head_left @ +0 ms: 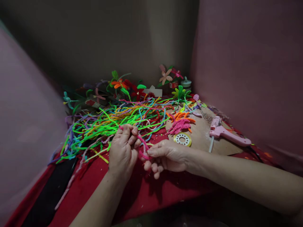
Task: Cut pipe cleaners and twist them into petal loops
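Note:
A hot pink pipe cleaner stretches between my two hands above the red cloth, with a bend or loop near the right fingers. My left hand is closed around one part of it, and a short pink end shows past the index finger. My right hand pinches the pipe cleaner between thumb and index finger, the other fingers curled below. A paler pink strand hangs by the loop; whether it is joined on I cannot tell. Behind the left hand spreads a tangled heap of coloured pipe cleaners.
On a cardboard sheet lie pink folded pieces, orange ones, a yellow-rimmed tape roll and a pink glue gun. Pipe-cleaner flowers and a lidded jar stand at the back. Red cloth covers the table.

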`<control>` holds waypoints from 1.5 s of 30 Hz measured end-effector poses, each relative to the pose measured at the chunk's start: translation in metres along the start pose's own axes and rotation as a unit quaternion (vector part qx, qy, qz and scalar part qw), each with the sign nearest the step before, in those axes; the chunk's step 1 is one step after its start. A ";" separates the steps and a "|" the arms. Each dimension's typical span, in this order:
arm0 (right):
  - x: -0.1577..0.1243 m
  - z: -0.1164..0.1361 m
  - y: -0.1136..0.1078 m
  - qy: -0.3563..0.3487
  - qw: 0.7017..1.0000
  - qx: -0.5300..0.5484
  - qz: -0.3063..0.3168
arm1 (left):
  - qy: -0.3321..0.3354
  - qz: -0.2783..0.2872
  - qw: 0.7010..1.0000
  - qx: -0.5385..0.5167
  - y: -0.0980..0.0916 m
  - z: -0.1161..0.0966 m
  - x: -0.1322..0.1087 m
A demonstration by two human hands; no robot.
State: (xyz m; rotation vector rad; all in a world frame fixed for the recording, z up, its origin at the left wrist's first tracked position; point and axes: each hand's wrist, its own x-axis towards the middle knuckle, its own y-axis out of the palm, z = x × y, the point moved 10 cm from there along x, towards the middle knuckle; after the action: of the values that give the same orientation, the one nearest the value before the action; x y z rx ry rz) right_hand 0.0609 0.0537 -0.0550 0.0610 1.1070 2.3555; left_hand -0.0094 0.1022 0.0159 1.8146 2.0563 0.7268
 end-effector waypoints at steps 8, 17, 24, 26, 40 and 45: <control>0.000 0.015 -0.018 -0.092 0.988 0.082 -0.090 | 0.019 0.009 1.000 -0.003 0.002 -0.008 0.000; -0.003 0.030 -0.029 -0.129 0.981 0.076 -0.123 | 0.033 0.010 0.998 -0.045 -0.008 -0.010 0.010; -0.004 0.035 -0.031 -0.146 0.979 0.107 -0.097 | -0.199 0.132 0.958 0.160 0.011 0.052 -0.014; -0.005 0.032 -0.033 -0.139 0.979 0.101 -0.110 | -0.178 0.120 0.960 0.178 0.012 0.049 -0.016; -0.004 0.018 -0.018 -0.036 0.995 0.082 -0.045 | -0.158 0.039 0.969 0.188 -0.005 0.042 -0.009; -0.002 0.019 -0.022 -0.055 0.994 0.065 -0.066 | -0.164 0.057 0.961 0.214 -0.001 0.044 -0.014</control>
State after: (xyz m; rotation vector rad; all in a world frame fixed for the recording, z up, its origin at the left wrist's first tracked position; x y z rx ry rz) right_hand 0.0774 0.0777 -0.0582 0.1589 1.1719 2.1360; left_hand 0.0157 0.0965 -0.0227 2.1188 2.0006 -0.0155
